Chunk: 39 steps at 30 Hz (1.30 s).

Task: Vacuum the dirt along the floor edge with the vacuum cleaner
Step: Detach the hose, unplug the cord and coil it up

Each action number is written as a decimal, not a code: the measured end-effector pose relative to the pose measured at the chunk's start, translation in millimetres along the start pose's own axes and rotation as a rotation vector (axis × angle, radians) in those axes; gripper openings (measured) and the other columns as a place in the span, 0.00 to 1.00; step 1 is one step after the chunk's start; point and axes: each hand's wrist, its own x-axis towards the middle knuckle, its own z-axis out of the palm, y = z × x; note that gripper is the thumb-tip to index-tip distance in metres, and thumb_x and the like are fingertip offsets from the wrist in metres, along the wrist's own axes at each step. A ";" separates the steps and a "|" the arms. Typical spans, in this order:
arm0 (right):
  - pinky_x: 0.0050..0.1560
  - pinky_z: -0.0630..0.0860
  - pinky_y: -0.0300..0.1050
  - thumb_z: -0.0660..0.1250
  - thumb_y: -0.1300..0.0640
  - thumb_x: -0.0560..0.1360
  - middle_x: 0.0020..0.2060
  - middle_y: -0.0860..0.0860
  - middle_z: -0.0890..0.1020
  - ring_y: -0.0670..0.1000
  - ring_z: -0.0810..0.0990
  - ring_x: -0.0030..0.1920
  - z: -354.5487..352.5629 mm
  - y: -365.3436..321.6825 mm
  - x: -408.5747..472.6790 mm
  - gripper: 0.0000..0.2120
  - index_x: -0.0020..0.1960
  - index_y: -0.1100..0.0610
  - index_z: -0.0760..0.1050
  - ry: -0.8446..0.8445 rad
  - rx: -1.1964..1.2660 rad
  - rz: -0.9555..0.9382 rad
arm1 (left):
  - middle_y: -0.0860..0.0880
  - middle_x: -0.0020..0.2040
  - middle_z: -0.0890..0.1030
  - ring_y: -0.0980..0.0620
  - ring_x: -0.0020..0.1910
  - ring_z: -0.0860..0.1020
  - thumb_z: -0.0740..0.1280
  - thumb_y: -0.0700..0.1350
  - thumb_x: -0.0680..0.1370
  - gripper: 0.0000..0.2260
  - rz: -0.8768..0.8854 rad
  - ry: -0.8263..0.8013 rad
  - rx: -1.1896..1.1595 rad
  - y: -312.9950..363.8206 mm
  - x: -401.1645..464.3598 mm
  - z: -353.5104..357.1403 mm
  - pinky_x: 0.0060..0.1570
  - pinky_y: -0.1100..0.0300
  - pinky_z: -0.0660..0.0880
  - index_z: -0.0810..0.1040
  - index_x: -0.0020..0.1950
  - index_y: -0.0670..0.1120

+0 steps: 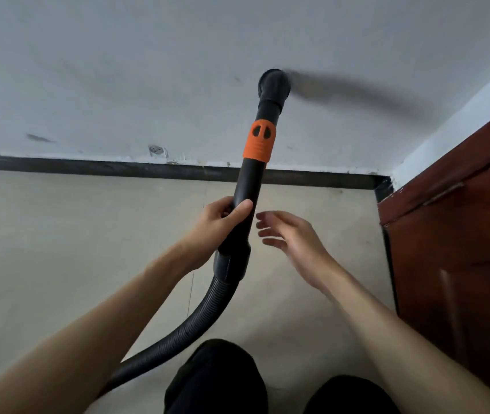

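Left hand grips the black vacuum wand, nozzle against the white wall, right hand open just beside it.

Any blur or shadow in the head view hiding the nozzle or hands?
Head view: the nozzle is sharp, with a long soft shadow smeared rightward on the wall; the right hand is slightly motion-blurred; the left hand gripping the wand is clear; wide-angle bending at the edges.

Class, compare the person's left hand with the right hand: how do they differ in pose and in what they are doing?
The left hand grips the black vacuum wand, fingers curled round it; the right hand holds nothing. The left hand touches the wand; the right hand hovers beside it with fingers spread and relaxed. Both are bare and raised in front of the person.
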 end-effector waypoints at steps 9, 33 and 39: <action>0.59 0.77 0.44 0.72 0.61 0.74 0.57 0.52 0.82 0.50 0.80 0.58 107.3 -177.7 -99.9 0.16 0.61 0.57 0.73 -0.289 -0.287 -0.050 | 0.48 0.35 0.70 0.49 0.38 0.71 0.66 0.45 0.78 0.08 -0.031 0.140 -0.293 192.3 -105.8 -88.6 0.43 0.55 0.68 0.74 0.42 0.42; 0.29 0.72 0.28 0.66 0.57 0.79 0.40 0.47 0.78 0.35 0.79 0.32 507.6 -474.3 -315.8 0.08 0.54 0.57 0.70 -0.682 -0.379 -0.628 | 0.53 0.63 0.74 0.54 0.62 0.73 0.60 0.50 0.81 0.21 0.115 1.209 0.355 375.9 -541.0 -438.3 0.61 0.61 0.69 0.66 0.73 0.49; 0.33 0.72 0.27 0.65 0.55 0.79 0.42 0.48 0.80 0.40 0.79 0.37 657.0 -480.4 -337.9 0.05 0.53 0.52 0.70 -0.788 -0.506 -0.788 | 0.49 0.76 0.62 0.50 0.74 0.58 0.57 0.55 0.80 0.26 -0.117 1.368 0.703 333.4 -637.5 -541.7 0.70 0.57 0.54 0.57 0.77 0.52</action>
